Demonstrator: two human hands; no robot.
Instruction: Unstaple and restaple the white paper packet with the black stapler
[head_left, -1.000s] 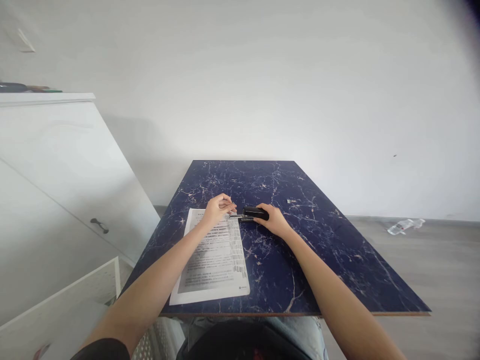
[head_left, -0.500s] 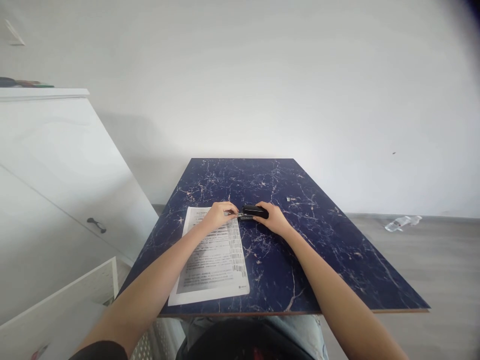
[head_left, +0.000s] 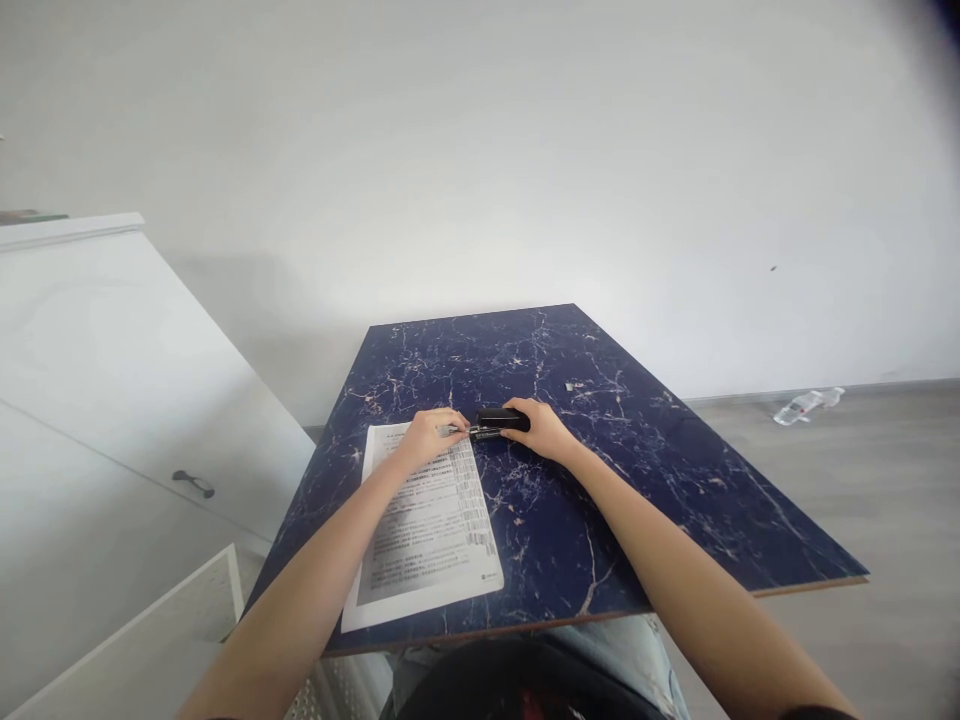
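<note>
A black stapler [head_left: 493,420] lies on the dark blue marbled table, its left end beside the top right corner of a printed sheet stack [head_left: 427,530]. My right hand [head_left: 538,428] is closed round the stapler's right end. At its left end, the fingers of my left hand [head_left: 439,432] are pinched together by a small metallic part; what exactly they hold is too small to make out. My left wrist passes over the upper part of the pages.
The table [head_left: 600,480] has a small light scrap [head_left: 569,386] beyond my right hand. A white cabinet [head_left: 112,340] stands at the left, with a pale-framed panel [head_left: 150,630] below it. A clear plastic item [head_left: 808,405] lies on the floor at right.
The view has tilted and shifted slightly. Both hands keep about the same places at the stapler, and the pages lie as before.
</note>
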